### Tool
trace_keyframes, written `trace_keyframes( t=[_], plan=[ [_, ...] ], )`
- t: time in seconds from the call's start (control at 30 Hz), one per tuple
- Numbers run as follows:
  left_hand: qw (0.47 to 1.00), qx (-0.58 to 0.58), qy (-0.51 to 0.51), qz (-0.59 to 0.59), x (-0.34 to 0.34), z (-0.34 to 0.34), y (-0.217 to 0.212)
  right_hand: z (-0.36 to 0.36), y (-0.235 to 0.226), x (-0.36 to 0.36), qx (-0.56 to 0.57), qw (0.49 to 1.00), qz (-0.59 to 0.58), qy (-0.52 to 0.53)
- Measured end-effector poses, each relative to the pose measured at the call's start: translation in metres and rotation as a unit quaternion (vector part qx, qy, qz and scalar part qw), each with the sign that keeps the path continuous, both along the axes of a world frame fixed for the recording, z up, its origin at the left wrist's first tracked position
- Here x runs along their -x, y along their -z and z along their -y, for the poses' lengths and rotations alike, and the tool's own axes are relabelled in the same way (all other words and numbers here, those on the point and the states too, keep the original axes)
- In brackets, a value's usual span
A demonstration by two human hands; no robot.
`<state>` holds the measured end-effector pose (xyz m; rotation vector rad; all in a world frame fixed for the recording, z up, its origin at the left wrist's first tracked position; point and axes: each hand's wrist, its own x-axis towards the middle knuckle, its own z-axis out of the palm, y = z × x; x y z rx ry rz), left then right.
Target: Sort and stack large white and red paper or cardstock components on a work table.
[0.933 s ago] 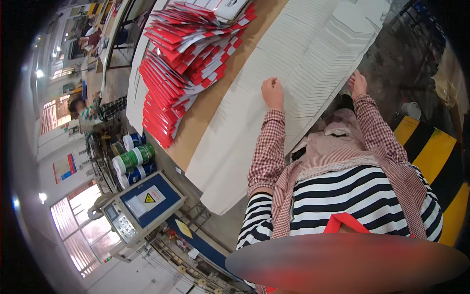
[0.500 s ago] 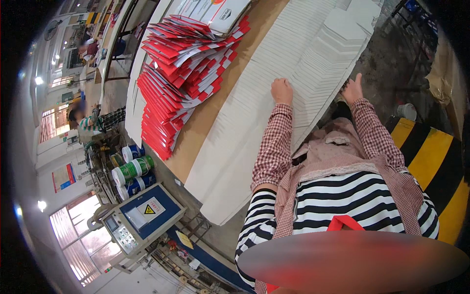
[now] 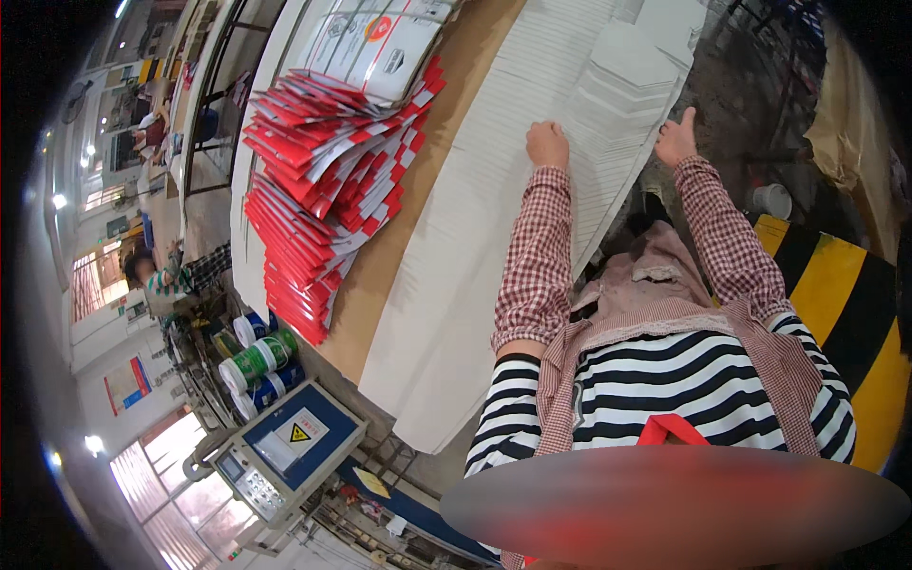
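Observation:
A long row of overlapping white cardboard sheets [image 3: 456, 237] lies fanned out on the table before me. My left hand [image 3: 548, 145] rests on top of these sheets with its fingers curled in, and its fingertips are hidden. At the right edge of the row is my right hand [image 3: 676, 140], its thumb stretched up and away from the fingers, which partly pass out of sight by the sheet edge. Left of the sheets, a fanned pile of red and white folded cartons [image 3: 332, 199] lies on brown board [image 3: 370, 309].
Beyond the cartons sits a strapped bundle of white printed packs [image 3: 375, 47]. A control cabinet [image 3: 290, 446] and several paint buckets [image 3: 256, 366] stand at the left. To my right are a yellow-and-black striped surface [image 3: 826, 275] and a white pot [image 3: 771, 200]. Another person [image 3: 166, 275] is far left.
My right hand has shifted slightly up along the sheet edge, its thumb still raised. My left hand stays curled on the sheets, a little farther away. The whole view has shifted slightly.

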<state>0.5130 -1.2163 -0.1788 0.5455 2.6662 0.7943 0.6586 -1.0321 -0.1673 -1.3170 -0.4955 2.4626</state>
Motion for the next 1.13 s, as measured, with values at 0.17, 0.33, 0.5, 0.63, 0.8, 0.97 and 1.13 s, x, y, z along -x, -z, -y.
trace_keyframes(
  t=[0.17, 0.33, 0.5, 0.63, 0.8, 0.97, 1.13],
  plan=[
    [0.993, 0.018, -0.009, -0.114, -0.015, 0.001, 0.003, -0.005, 0.003, 0.005, 0.009, 0.999, -0.031, -0.025],
    [0.996, 0.001, -0.033, -0.086, -0.006, -0.001, 0.000, -0.023, 0.012, -0.018, 0.045, 0.994, -0.073, -0.066],
    [0.992, -0.011, -0.097, -0.079, -0.007, -0.006, 0.003, -0.047, 0.002, 0.006, 0.136, 0.991, 0.020, -0.001],
    [0.978, 0.079, -0.097, -0.170, -0.023, -0.013, 0.003, -0.054, -0.008, 0.011, 0.176, 0.979, -0.021, -0.101],
    [0.982, 0.020, -0.167, -0.084, -0.023, -0.025, -0.003, -0.072, -0.014, 0.019, 0.167, 0.980, 0.043, -0.101],
    [0.986, 0.013, -0.152, -0.070, -0.040, -0.008, -0.002, -0.069, 0.000, 0.025, 0.165, 0.973, 0.028, -0.162],
    [0.982, 0.031, -0.162, -0.094, -0.060, 0.003, 0.007, -0.064, -0.014, 0.032, 0.191, 0.972, 0.005, -0.134]
  ],
)
